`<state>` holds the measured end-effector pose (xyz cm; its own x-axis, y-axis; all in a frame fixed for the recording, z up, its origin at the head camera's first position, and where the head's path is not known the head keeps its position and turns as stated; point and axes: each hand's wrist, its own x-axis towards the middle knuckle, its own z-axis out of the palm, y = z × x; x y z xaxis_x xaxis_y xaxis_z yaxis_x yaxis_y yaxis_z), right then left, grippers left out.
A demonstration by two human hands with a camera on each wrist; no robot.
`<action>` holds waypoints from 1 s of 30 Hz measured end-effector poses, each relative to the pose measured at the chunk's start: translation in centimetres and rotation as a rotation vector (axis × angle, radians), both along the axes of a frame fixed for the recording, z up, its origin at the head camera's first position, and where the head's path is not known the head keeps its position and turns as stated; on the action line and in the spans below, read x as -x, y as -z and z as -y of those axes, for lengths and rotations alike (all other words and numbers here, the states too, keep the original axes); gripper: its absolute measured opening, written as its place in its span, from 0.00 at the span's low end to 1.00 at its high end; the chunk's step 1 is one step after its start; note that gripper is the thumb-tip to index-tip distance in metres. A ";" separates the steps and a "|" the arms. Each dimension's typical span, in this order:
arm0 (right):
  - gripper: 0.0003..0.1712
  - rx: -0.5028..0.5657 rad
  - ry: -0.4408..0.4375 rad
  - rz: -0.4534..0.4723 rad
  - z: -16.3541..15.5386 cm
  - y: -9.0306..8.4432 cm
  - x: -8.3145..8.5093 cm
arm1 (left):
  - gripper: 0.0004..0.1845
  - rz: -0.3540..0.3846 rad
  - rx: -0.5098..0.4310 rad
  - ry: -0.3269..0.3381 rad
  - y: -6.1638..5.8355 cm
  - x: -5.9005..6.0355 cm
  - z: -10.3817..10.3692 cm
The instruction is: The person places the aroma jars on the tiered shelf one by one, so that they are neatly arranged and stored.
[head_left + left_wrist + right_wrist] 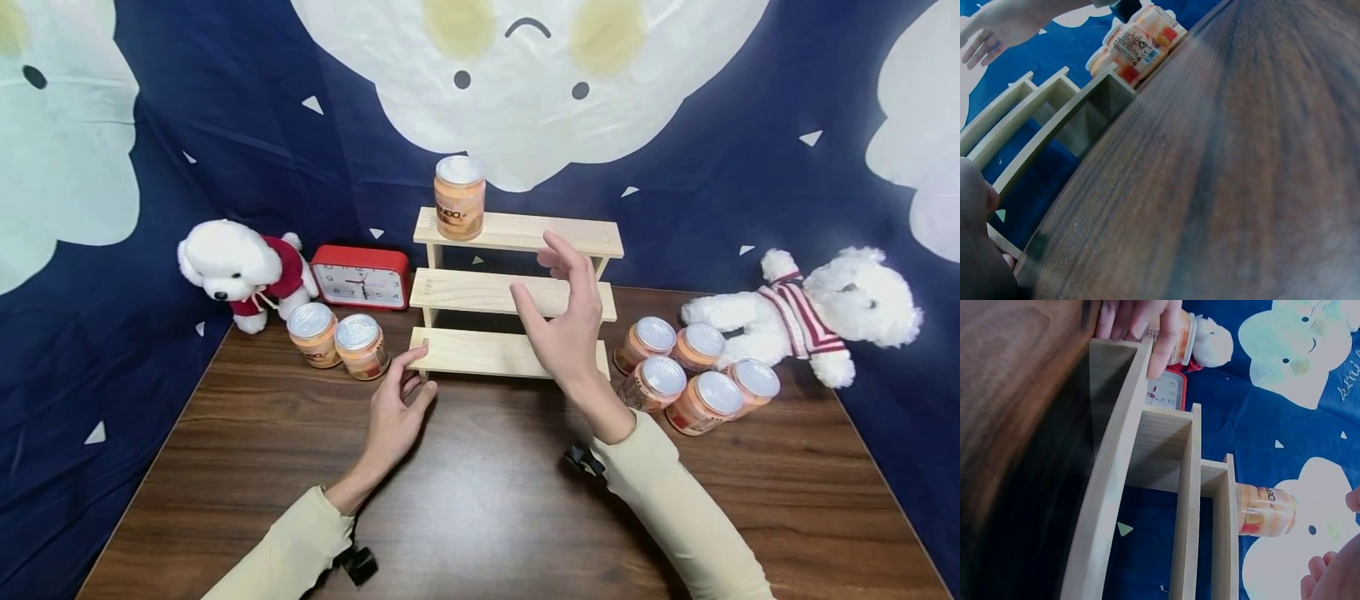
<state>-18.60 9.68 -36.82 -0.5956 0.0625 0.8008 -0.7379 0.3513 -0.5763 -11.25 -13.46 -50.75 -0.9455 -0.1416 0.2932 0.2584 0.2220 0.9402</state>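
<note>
One jar [459,197] on the three-step wooden rack's [517,292] top step, two jars left, five right; right hand [564,321] raised, empty, fingers spread; left hand [395,412] relaxed, fingertips touching the bottom step.

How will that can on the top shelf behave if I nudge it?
The can stands upright near the left end of the rack's top step, so a sideways push could likely drop it off the edge. It looks rigid and smooth-sided, probably slippery. Being cylindrical, it would likely roll once tipped.

1 jar [459,197] on shelf [517,293] top, 2 jars [337,340] left, 5 jars [693,375] right
</note>
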 end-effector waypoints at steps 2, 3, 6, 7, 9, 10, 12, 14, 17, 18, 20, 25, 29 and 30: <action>0.34 0.010 0.003 -0.002 -0.3 0.3 -0.6 | 0.29 -0.014 0.007 -0.004 0.2 0.1 0.1; 0.34 0.011 0.006 0.000 -0.5 0.5 -0.9 | 0.29 -0.018 0.008 -0.003 0.3 0.1 0.1; 0.33 0.005 0.010 0.012 -1.1 1.3 -1.9 | 0.29 -0.014 0.004 0.005 0.0 0.0 0.0; 0.33 0.006 0.007 0.018 -1.3 1.6 -2.2 | 0.29 -0.006 0.002 0.006 0.0 0.0 0.0; 0.34 0.007 0.002 0.036 -1.7 2.1 -2.9 | 0.29 -0.013 -0.002 0.012 -0.1 0.0 0.0; 0.34 0.011 -0.001 0.046 -1.9 2.3 -3.2 | 0.29 -0.016 0.002 0.006 0.0 0.0 0.0; 0.34 0.022 -0.003 0.067 -2.4 2.7 -3.8 | 0.30 -0.043 0.004 0.012 0.4 0.1 0.1; 0.34 0.027 -0.002 0.084 -2.9 3.0 -4.4 | 0.30 -0.054 0.004 0.012 1.1 0.4 0.3; 0.34 0.023 0.004 0.099 -3.7 3.5 -5.0 | 0.30 -0.078 -0.001 0.019 1.8 0.5 0.5; 0.34 0.023 0.001 0.101 -4.0 3.7 -5.2 | 0.30 -0.086 -0.007 0.021 2.0 0.6 0.6; 0.35 0.026 -0.003 0.103 -4.6 3.9 -5.6 | 0.30 -0.100 -0.008 0.022 1.9 0.5 0.6; 0.36 0.041 0.007 0.105 -6.1 4.4 -6.5 | 0.30 -0.109 -0.008 0.021 1.3 0.3 0.4; 0.35 0.030 0.024 0.081 -7.4 4.5 -7.1 | 0.30 -0.079 -0.012 0.007 1.9 0.5 0.5; 0.34 0.027 0.028 0.071 -7.7 4.6 -7.1 | 0.30 -0.078 -0.011 0.004 1.9 0.5 0.6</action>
<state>-11.45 17.39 -41.37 -0.6488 0.1009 0.7542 -0.6848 0.3548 -0.6366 -11.73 -14.02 -52.60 -0.9206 -0.1414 0.3640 0.3314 0.2101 0.9198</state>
